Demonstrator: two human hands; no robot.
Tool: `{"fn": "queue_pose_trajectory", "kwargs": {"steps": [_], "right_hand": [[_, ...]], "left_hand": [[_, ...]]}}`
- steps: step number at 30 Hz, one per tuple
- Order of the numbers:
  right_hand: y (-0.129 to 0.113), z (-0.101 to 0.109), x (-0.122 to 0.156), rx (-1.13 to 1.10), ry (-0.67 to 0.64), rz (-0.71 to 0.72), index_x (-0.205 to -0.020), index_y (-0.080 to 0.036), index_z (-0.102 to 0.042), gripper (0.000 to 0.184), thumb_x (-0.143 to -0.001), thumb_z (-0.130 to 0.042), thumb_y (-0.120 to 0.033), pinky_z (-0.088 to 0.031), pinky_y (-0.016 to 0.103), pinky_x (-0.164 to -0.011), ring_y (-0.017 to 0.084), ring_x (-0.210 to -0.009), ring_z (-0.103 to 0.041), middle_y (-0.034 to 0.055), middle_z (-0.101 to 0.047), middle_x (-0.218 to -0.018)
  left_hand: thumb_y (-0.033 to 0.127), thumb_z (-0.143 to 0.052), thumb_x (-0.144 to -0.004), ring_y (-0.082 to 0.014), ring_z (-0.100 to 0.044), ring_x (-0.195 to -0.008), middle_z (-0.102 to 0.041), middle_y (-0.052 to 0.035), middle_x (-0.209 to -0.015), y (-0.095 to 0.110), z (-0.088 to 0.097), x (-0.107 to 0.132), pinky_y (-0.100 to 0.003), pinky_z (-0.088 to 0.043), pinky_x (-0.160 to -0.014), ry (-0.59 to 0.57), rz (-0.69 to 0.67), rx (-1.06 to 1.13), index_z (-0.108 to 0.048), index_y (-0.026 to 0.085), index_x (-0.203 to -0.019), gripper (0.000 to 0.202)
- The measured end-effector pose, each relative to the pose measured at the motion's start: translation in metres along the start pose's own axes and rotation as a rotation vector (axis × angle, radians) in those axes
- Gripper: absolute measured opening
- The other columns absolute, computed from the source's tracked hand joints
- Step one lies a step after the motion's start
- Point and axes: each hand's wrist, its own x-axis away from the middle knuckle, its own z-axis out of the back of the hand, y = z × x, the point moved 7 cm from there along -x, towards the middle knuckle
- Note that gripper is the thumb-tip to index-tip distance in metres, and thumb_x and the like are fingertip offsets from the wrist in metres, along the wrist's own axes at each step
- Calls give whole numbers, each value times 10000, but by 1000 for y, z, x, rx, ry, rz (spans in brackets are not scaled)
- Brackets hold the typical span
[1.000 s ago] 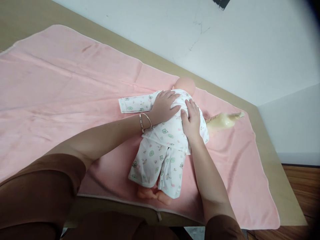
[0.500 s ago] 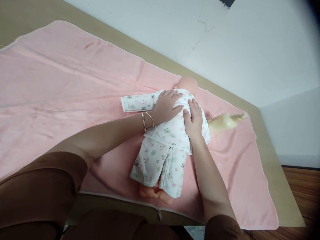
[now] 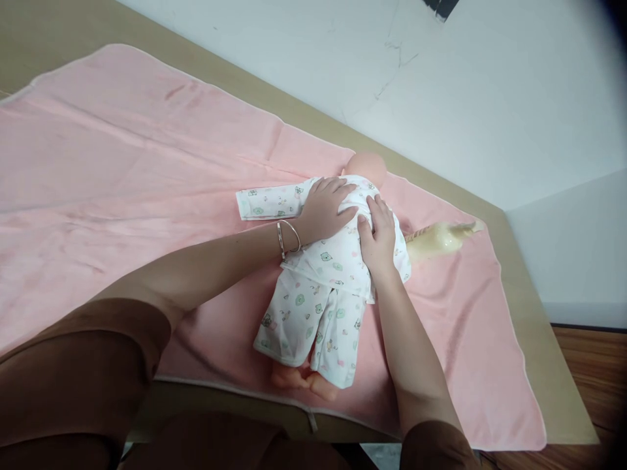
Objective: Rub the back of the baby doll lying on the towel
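A baby doll (image 3: 368, 166) lies on a pink blanket (image 3: 122, 176), dressed in a white printed shirt and trousers (image 3: 313, 320). My left hand (image 3: 324, 209) rests flat on the doll's chest, fingers stretched toward the head, two thin bangles on the wrist. My right hand (image 3: 379, 236) lies on the right side of the shirt, fingers together and pressed on the fabric. The shirt's left sleeve (image 3: 267, 201) lies out flat and looks empty. The doll's bare right arm (image 3: 441, 236) sticks out from under the shirt. Bare feet (image 3: 306, 382) show below the trousers.
The blanket covers a tan table (image 3: 543, 346) that stands against a white wall (image 3: 465, 85). The table's near edge runs just below the doll's feet. Wooden floor (image 3: 595, 365) shows at the right.
Hardly anything: the view shifted slightly and my hands stayed on the doll's shirt in the same places.
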Motion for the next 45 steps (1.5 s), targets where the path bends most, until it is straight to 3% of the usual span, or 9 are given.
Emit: {"fn": "queue_pose_trajectory", "kwargs": {"steps": [13, 23, 26, 29, 31, 35, 37, 41, 45], "right_hand": [[-4, -1, -1, 75, -42, -27, -1497, -221, -496, 548, -1031, -377, -484, -266, 557, -1267, 260, -1554, -346, 117, -419, -1642], [-19, 5, -1, 164, -76, -27, -1502, -173, -506, 511, -1061, -388, -402, -273, 516, -1278, 266, -1555, -351, 140, -433, -1626], [-26, 6, 1, 251, -40, -16, -1455, -156, -566, 496, -1073, -372, -405, -302, 495, -1273, 267, -1513, -430, 137, -512, -1571], [-40, 4, 8, 390, -35, -15, -1386, -117, -631, 481, -1088, -305, -310, -253, 510, -1296, 268, -1437, -535, 161, -607, -1479], [-53, 1, 14, 468, -104, -11, -1429, -78, -583, 485, -1065, -282, -191, -249, 534, -1294, 291, -1467, -495, 202, -559, -1514], [-72, 1, 29, 554, -364, -2, -1571, 12, -331, 585, -993, -294, -74, -269, 618, -1261, 403, -1575, -243, 267, -271, -1664], [-77, 4, 34, 528, -534, 7, -1595, 22, -253, 625, -1025, -372, -207, -244, 609, -1276, 421, -1592, -149, 259, -179, -1694], [-78, 8, 40, 482, -780, -23, -1628, -14, -70, 1144, -865, -695, -594, -119, 609, -1303, 410, -1600, 77, 233, 74, -1710], [-78, 2, 42, 536, -805, -43, -1617, 15, -7, 1345, -739, -848, -560, -120, 645, -1289, 444, -1582, 137, 265, 140, -1687]], "left_hand": [[336, -571, -938, -308, -532, -1316, -608, -133, -1414, -4, -3, -1, -472, -350, -1186, -18, -3, -21, -624, 138, -1361, 470], [344, -538, -952, -297, -542, -1311, -619, -144, -1389, -4, -1, -1, -441, -350, -1187, -6, -24, -50, -632, 124, -1349, 464], [346, -529, -958, -298, -522, -1347, -598, -149, -1424, -1, -1, -2, -448, -335, -1203, -55, -3, -83, -613, 122, -1379, 484], [354, -504, -976, -341, -409, -1462, -490, -177, -1543, 2, -2, -2, -534, -237, -1252, -157, 58, -166, -497, 104, -1497, 578], [361, -487, -988, -370, -340, -1507, -420, -208, -1590, 3, -1, -1, -575, -189, -1261, -215, 97, -221, -426, 73, -1542, 627], [375, -474, -997, -366, -328, -1518, -393, -208, -1608, 6, 1, -1, -547, -215, -1261, -256, 119, -262, -415, 72, -1544, 627], [384, -474, -998, -366, -331, -1517, -394, -198, -1611, 6, 1, -1, -544, -223, -1259, -256, 123, -266, -421, 85, -1541, 622], [374, -486, -998, -374, -333, -1515, -398, -197, -1609, 6, 2, -2, -547, -221, -1261, -257, 127, -257, -439, 86, -1530, 607], [353, -497, -994, -367, -337, -1514, -419, -198, -1595, 6, 2, -2, -535, -217, -1265, -255, 129, -252, -452, 81, -1521, 594]]}}
